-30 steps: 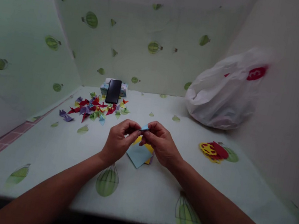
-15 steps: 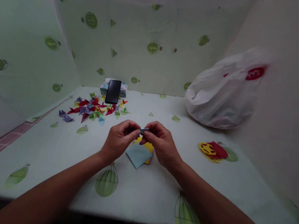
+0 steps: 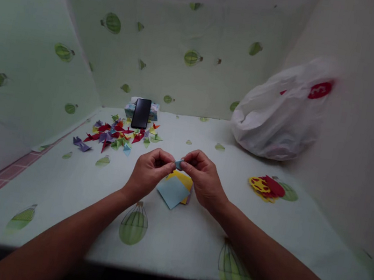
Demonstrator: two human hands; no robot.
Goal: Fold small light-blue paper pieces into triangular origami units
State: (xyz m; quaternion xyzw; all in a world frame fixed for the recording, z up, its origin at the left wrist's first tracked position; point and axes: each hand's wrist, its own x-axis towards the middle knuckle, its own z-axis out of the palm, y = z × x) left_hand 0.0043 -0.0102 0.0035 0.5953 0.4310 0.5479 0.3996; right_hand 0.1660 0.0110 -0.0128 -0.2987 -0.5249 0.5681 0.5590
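Between the fingertips of both hands is a small folded piece of blue paper [image 3: 178, 164]. My left hand [image 3: 150, 169] pinches its left end, and my right hand [image 3: 204, 176] pinches the right end. Most of the paper is covered by the fingers, so its exact shape cannot be made out. Just below the hands, a light blue paper square [image 3: 173, 193] lies corner-forward on a yellow sheet [image 3: 184, 180], with a purple edge showing beneath.
Folded paper cranes [image 3: 116, 136] in many colours lie in a heap at the back left. Behind them a phone [image 3: 141, 114] leans on a tissue box [image 3: 154, 111]. Red and yellow cut-outs [image 3: 266, 188] lie at right, before a white plastic bag [image 3: 279, 117].
The small blue paper has turned between the fingertips and shows more of its face. Both hands stay in nearly the same place, still pinching it.
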